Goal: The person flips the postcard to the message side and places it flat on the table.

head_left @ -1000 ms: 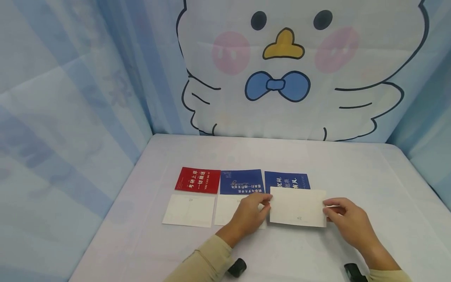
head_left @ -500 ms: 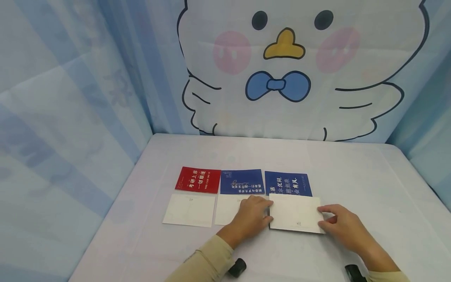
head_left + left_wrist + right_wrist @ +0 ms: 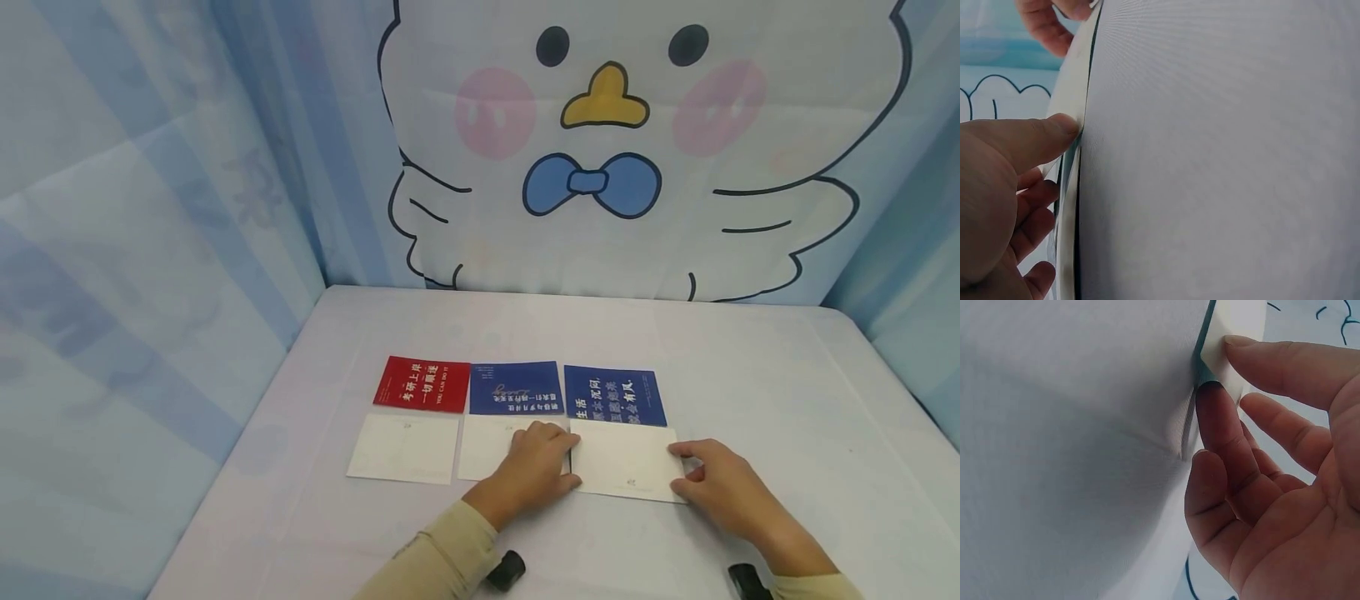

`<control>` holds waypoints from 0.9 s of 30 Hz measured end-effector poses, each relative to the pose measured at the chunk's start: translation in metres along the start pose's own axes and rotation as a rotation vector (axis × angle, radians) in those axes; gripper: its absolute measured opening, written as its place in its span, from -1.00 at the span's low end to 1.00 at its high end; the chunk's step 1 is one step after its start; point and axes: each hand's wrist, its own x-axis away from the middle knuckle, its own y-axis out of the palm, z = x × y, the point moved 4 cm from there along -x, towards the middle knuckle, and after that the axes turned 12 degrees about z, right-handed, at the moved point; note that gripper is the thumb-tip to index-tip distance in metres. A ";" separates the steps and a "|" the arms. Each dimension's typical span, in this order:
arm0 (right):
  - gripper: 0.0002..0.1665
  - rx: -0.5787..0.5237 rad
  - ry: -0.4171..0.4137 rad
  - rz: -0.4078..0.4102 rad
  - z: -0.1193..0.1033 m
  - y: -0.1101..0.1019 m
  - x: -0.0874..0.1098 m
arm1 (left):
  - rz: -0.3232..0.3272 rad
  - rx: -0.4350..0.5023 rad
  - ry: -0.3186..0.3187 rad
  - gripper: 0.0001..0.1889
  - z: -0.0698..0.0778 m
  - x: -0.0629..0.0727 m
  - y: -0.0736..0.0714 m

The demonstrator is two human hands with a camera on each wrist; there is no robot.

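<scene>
Both hands hold one blank white card (image 3: 622, 460) low over the table (image 3: 750, 367), in line with two other white cards (image 3: 403, 448) (image 3: 487, 443). My left hand (image 3: 551, 462) pinches its left edge, thumb on top (image 3: 1041, 147) and fingers beneath, and partly covers the middle white card. My right hand (image 3: 693, 471) pinches the right edge, thumb above and index finger below (image 3: 1235, 369). The card's edge (image 3: 1075, 81) (image 3: 1235, 319) looks slightly raised off the cloth. Behind lie a red card (image 3: 422, 383) and two blue cards (image 3: 516, 387) (image 3: 613, 396), all printed with text.
A pale cloth covers the table. A curtain with a cartoon bird (image 3: 600, 167) hangs behind it, and blue striped curtains close in the left and right sides. Black wrist-worn cameras (image 3: 506, 571) (image 3: 746, 579) show at the bottom edge.
The white card has come down and towards me, uncovering the right blue card fully. Both hands moved with it and kept their hold.
</scene>
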 end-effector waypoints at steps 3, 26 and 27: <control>-0.37 0.003 -0.012 0.005 -0.002 0.000 0.001 | -0.002 -0.005 0.000 -0.47 0.001 0.000 -0.001; -0.37 0.035 -0.042 -0.007 -0.004 0.005 0.003 | -0.053 0.038 -0.033 -0.53 0.001 0.000 0.000; -0.37 0.033 -0.045 -0.007 -0.004 0.005 0.003 | -0.054 0.038 -0.033 -0.53 0.001 -0.001 0.000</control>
